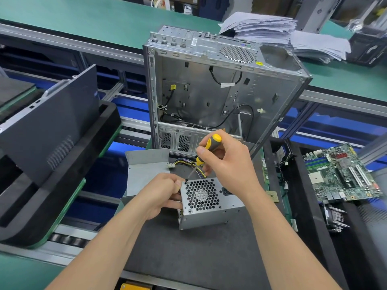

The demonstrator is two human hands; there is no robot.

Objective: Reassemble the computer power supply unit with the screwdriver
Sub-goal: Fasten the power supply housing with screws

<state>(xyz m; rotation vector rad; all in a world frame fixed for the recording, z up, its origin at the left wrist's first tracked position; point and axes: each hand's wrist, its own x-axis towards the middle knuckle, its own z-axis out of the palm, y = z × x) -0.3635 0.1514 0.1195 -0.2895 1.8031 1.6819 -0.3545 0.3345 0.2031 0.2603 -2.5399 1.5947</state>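
Note:
A grey metal power supply unit (pixel 209 214) stands on a dark mat (pixel 188 258), its honeycomb fan grille facing up. My right hand (pixel 228 164) grips a yellow and black screwdriver (pixel 206 148), held at a slant. Its tip sits on a screw at the grille's top left corner (pixel 186 181). My left hand (pixel 161 191) grips the unit's left side, fingers curled beside that corner. A bundle of coloured wires (pixel 188 163) runs out behind the unit.
An open, empty computer case (pixel 261 84) stands just behind the mat. A loose grey metal cover (pixel 144 168) lies to the left. A green motherboard (pixel 343 172) lies at right. A black side panel (pixel 50 126) leans in a tray at left. Stacked papers (pixel 272 28) sit far back.

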